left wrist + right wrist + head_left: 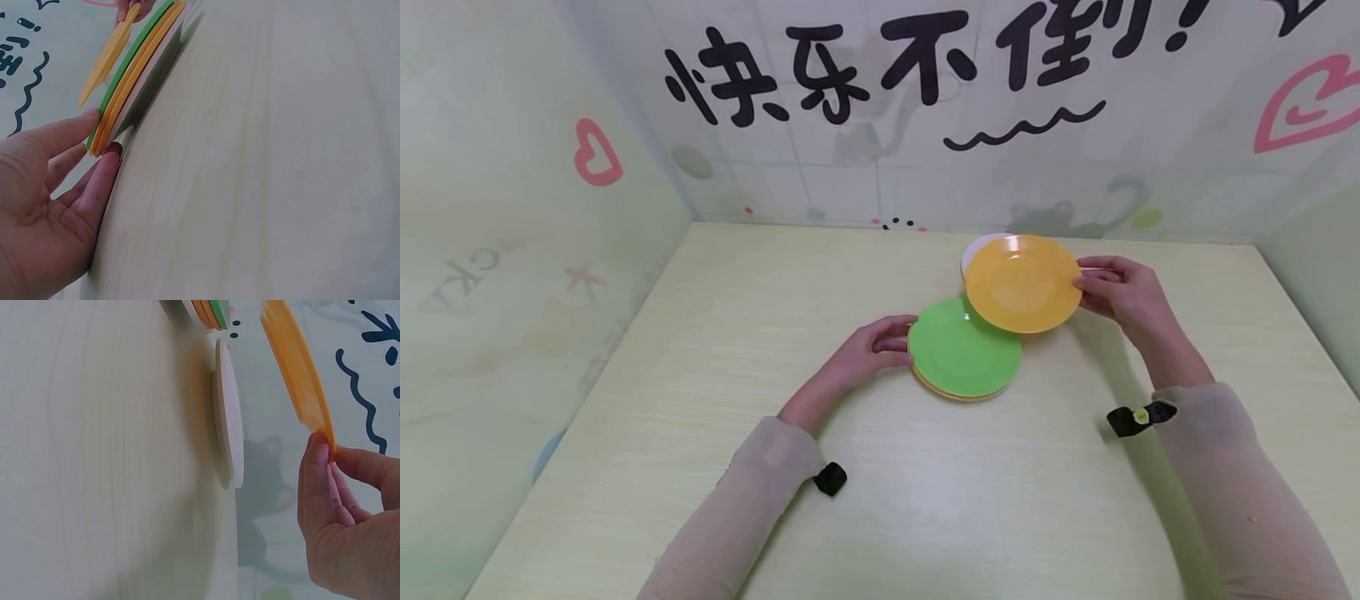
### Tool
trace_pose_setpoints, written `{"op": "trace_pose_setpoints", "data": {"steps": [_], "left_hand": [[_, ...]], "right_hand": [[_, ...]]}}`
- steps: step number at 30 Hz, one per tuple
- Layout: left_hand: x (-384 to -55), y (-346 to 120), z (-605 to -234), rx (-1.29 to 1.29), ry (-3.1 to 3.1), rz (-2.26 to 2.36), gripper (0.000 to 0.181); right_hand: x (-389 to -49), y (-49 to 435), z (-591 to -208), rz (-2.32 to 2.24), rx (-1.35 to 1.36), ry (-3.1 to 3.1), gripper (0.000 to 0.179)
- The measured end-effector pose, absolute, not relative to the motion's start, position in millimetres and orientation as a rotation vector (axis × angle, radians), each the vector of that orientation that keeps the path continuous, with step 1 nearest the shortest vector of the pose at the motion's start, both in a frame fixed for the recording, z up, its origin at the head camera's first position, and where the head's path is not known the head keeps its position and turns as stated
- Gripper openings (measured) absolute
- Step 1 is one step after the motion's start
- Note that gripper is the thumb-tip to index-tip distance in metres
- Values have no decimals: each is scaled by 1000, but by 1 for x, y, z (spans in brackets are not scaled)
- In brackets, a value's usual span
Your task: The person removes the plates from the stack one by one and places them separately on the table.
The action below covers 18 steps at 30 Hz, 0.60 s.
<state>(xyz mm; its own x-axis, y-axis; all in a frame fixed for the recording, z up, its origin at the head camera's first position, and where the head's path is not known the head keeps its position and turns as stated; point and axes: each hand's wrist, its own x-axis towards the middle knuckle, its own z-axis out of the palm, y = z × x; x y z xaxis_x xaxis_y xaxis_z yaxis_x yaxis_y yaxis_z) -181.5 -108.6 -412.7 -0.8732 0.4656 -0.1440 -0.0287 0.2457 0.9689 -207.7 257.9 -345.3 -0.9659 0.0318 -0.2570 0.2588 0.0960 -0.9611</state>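
Observation:
My right hand pinches the right rim of an orange plate, thumb on one face and fingers on the other. In the right wrist view that plate is raised off the table, above a white plate lying by the back wall. My left hand holds the left edge of a plate stack, its thumb at the rim of the green plate on top and fingers at the underside. Below the green one, the left wrist view shows orange plates and a pale plate at the bottom.
A light wooden table extends around the plates. Behind it stands a pale wall with black lettering and cartoon prints, and side walls rise at left and right. Black straps with small devices sit at both sleeve cuffs.

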Motion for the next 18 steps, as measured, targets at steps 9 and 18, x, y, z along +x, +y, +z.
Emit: {"op": "trace_pose_setpoints", "data": {"steps": [9,18], "left_hand": [[-184,-108,-407,402,2114,1680,58],[-177,-110,-407,393,2139,1637,58]], "right_hand": [[-210,261,-342,-2007,326,2190,43],[-205,268,-344,-2046,341,2123,41]]}}
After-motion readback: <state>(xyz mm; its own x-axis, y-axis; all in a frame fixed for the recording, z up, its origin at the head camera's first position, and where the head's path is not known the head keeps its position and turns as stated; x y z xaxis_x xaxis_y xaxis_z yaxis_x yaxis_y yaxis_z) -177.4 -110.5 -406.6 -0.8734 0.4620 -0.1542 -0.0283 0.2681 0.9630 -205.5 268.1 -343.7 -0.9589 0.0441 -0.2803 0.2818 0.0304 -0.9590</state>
